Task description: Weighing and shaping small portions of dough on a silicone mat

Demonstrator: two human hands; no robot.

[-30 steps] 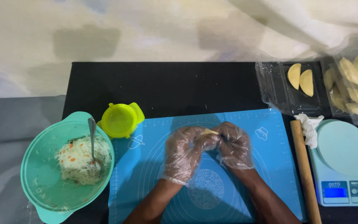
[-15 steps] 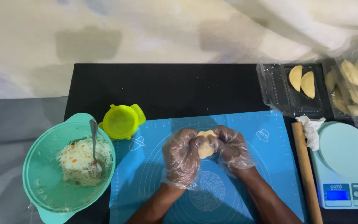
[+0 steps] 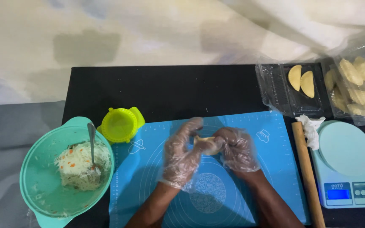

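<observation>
Both my hands wear clear plastic gloves and meet over the blue silicone mat (image 3: 148, 185). My left hand (image 3: 181, 154) and my right hand (image 3: 236, 148) together pinch a small pale piece of dough (image 3: 205, 143) between their fingers, just above the mat's printed circles. Most of the dough is hidden by the fingers.
A teal bowl (image 3: 34, 190) with shredded filling and a fork (image 3: 92, 145) sits at the left. A yellow-green dumpling press (image 3: 119, 124) lies beside it. A wooden rolling pin (image 3: 307, 173), a kitchen scale (image 3: 347, 164) and clear trays with folded pastries (image 3: 300, 80) stand at the right.
My hands have kept working the dough in the same spot, the fingers shifting around it; the left hand's fingers have lifted a little higher.
</observation>
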